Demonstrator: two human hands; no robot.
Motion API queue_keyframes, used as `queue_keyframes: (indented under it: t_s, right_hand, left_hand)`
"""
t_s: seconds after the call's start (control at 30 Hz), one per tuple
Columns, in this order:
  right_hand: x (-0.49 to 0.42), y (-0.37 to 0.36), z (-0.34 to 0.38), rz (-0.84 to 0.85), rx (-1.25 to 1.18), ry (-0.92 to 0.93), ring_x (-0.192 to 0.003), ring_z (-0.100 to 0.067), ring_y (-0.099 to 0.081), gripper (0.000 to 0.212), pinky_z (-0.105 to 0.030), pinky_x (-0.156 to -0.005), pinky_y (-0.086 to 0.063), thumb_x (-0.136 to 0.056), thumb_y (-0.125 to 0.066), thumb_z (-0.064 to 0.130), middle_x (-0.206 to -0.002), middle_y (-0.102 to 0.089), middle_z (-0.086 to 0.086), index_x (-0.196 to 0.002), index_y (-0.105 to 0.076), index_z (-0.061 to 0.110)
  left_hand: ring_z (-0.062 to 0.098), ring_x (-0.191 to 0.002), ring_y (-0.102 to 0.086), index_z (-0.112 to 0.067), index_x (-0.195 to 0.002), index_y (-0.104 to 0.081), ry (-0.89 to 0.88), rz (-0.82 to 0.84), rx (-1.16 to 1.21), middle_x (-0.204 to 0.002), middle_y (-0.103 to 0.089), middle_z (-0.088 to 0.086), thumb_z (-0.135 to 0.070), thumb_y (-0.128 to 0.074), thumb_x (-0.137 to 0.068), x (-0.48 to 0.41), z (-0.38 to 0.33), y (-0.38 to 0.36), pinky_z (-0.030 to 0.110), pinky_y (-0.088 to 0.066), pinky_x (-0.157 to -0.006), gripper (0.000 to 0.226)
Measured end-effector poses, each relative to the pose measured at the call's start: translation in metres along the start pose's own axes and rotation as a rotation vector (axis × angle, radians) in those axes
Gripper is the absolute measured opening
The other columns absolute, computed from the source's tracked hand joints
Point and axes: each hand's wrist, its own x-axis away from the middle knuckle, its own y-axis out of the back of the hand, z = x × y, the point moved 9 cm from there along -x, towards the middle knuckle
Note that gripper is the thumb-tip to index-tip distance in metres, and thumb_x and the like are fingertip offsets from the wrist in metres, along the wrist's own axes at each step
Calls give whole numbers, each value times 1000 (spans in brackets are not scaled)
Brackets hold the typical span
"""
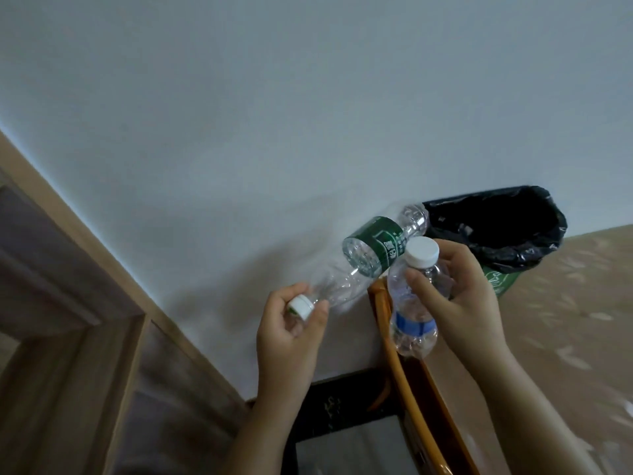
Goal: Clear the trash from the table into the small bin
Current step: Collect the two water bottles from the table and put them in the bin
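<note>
My left hand (291, 327) pinches the white-capped neck of an empty clear bottle with a green label (373, 246); the bottle points up and to the right, its base next to the bin's rim. An empty clear bottle with a blue label and white cap (412, 313) stands upright in the grip of my right hand (459, 296). The small bin (496, 231), lined with a black bag over a green body, sits on the floor by the wall just beyond both hands.
A white wall (274, 114) fills the upper view. A wooden door frame (85, 269) runs down the left. An orange-brown rail (404, 378) and a dark-framed table edge (342, 399) lie below the hands. Beige patterned floor (565, 320) spreads to the right.
</note>
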Motion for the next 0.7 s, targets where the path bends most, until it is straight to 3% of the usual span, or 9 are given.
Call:
queue_keyframes:
  t_s: [0.17,0.3,0.53,0.7]
  right_hand:
    - [-29,8,-2,-128,32,-1,-91,4,-58,35,-10,-74,-46,-79,-66,10,-93,-63,18,-96,-51,37]
    - [-43,19,-11,-252,73,-31,-92,2,-59,32,-21,-75,-48,-79,-70,20,-95,-61,30,-95,-52,41]
    - [-36,54,-37,-428,198,-136,-91,3,-57,35,-25,-76,-46,-77,-68,19,-96,-61,15,-94,-50,43]
    - [-39,80,-50,-506,181,-174,-91,2,-58,28,-14,-75,-44,-71,-67,33,-94,-64,16,-94,-52,39]
  left_hand:
    - [4,-83,-63,-30,-86,-58,-35,160,21,-95,-66,-6,-7,-73,-75,-51,-2,-37,14,-49,-71,29]
    - [0,-80,-62,-32,-86,-57,-86,331,-20,-94,-65,-11,-7,-71,-77,-84,-5,-76,12,-48,-68,30]
    - [-5,-77,-59,-31,-88,-55,-156,534,-94,-89,-61,-16,-11,-70,-78,-110,0,-155,5,-44,-63,26]
    - [4,-72,-59,-20,-96,-58,-276,611,-181,-86,-61,-10,-13,-70,-79,-112,-2,-208,3,-43,-59,22]
